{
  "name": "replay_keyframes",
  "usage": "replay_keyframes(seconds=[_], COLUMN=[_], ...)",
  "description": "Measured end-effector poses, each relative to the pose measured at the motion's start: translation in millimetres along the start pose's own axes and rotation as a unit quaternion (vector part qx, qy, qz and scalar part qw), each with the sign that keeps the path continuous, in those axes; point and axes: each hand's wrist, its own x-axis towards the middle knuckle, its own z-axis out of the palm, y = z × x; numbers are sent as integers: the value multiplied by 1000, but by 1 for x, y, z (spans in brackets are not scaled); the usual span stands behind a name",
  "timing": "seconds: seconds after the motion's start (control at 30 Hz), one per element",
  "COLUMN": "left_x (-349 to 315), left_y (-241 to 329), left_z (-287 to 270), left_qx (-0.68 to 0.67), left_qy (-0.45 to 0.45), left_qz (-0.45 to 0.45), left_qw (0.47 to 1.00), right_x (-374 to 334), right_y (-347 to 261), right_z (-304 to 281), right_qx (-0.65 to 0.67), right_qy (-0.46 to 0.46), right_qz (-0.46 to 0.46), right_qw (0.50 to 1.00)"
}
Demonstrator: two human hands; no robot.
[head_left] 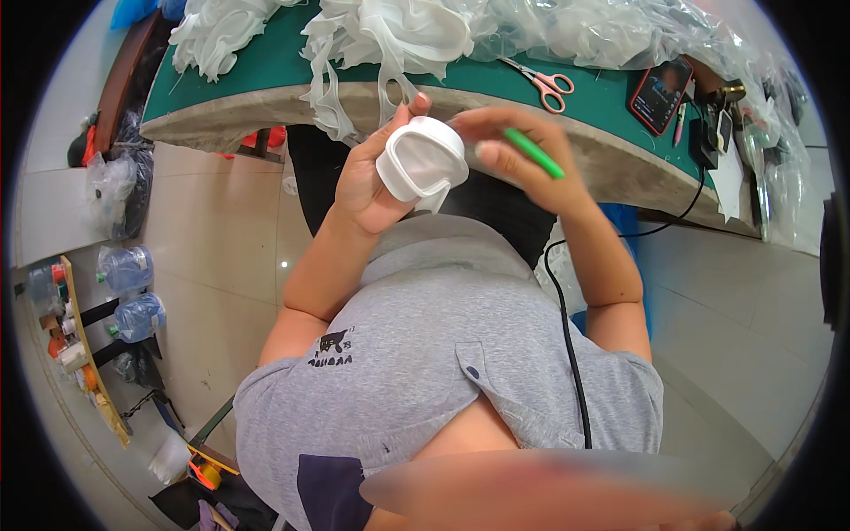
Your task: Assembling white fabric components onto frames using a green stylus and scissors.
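Observation:
A white, rounded, cup-like moulded part (423, 161) with a raised rim rests in my left hand (367, 177), whose fingers curl around it over my lap. A narrow white strip hangs from its lower side. Close by on the right is my right hand (522, 155), closed around a slim tool with a bright green stick handle (533, 152). The tool's working end is hidden by my fingers, which are slightly blurred near the part's rim. Just beyond my left hand, floppy white sheet-like pieces with cut-out holes (398, 40) droop over the table edge.
On the green-topped table (274, 80) lie pink-handled scissors (544, 86), a phone (660, 96) and clear plastic bags (584, 35). A black cable (567, 327) runs down over my shirt. Large water bottles (137, 314) stand on the left by a shelf (93, 354).

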Motion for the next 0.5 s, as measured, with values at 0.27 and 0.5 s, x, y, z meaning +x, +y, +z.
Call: replay_keyframes(seconds=[0.27, 0.5], left_x=[1, 2], left_y=[-10, -14], left_z=[1, -4], left_qx=[272, 264], left_qy=[31, 40], left_qz=[23, 40], left_qw=[962, 963], right_x=[-7, -5], right_y=[6, 0], right_z=[-5, -21], right_qx=[-124, -200], right_qy=[62, 161], right_qz=[-44, -133], right_qw=[989, 957])
